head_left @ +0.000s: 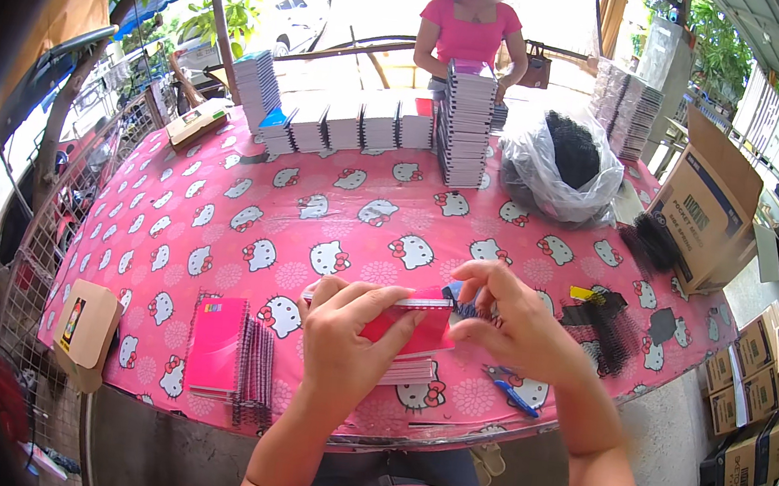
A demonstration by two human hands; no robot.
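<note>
— What have the hands got?

— From my feed, the left hand (342,333) is wrapped around a small red-covered notebook (409,326), fingers curled over its near side, lifting it just off the tabletop (222,206) close to the near edge. The right hand (513,327) sits at the notebook's right end, fingers pinched narrow on a black spiral coil (461,303) at the binding edge. So the notebook lies between the two hands, touching both.

— Anything under it?

— A thin stack of unbound pages (409,371) lies on the pink cat-print cloth directly beneath the left hand's fingers. Just right of that, near the right wrist, I see a blue-handled tool (511,392); I cannot tell what kind it is.

— And around them?

— Loose black coils (608,332) lie by the right edge, just beyond the right hand. A pile of finished pink notebooks (231,350) stands at the near-left corner, well apart from the left hand. Along the far edge there are rows of white notebook stacks (364,126), a tall stack (466,123), and a clear bag of black coils (559,166). Another person in a pink top (468,33) stands behind the far edge.
</note>
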